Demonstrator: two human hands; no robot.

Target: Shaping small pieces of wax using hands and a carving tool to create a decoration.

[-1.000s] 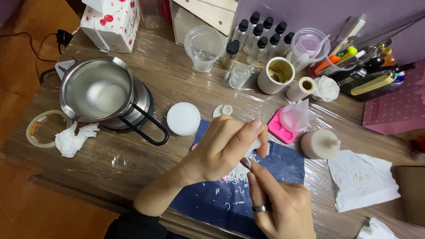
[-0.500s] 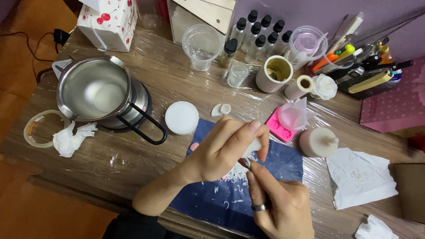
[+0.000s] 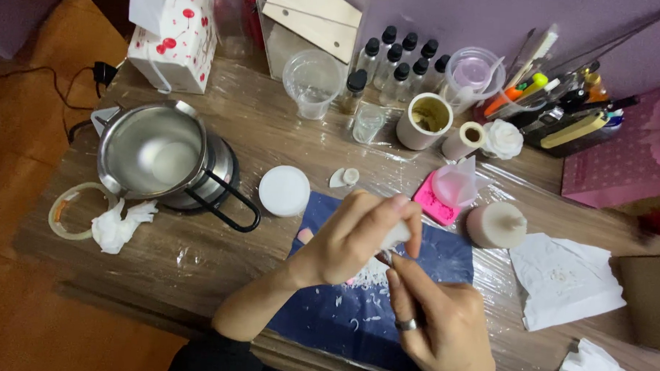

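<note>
Head view. The left hand (image 3: 354, 241) is curled nearly closed, fingers and thumb pinched round a small white piece (image 3: 398, 234), of which only one pale end shows beyond the fingers. The piece is held just above the dark blue mat (image 3: 325, 321). The right hand (image 3: 442, 328), a ring on one finger, comes up from below with its fingers drawn together, the tips meeting the underside of the white piece; whether a thin tool sits between those fingers cannot be told. White shavings (image 3: 371, 276) lie scattered on the mat directly under both hands.

Edges and room. The mat lies on a wooden table (image 3: 218, 251) covered in clear film, its near edge close to the table's front edge. Left of the mat stand a round white lid (image 3: 284, 190) and a steel melting pot (image 3: 163, 158) with a black handle reaching towards the mat; bare film-covered surface lies between pot and mat. A crumpled tissue (image 3: 120, 224) and a tape roll (image 3: 77, 209) sit near the table's left edge. Just beyond the mat's far right corner are a pink mould (image 3: 433, 204) with a small clear cup on it and a pale candle (image 3: 495, 225). Right of the mat lies a sheet of white paper (image 3: 564, 281). Bottles, cups and a pen holder crowd the back edge, well apart from the hands.
</note>
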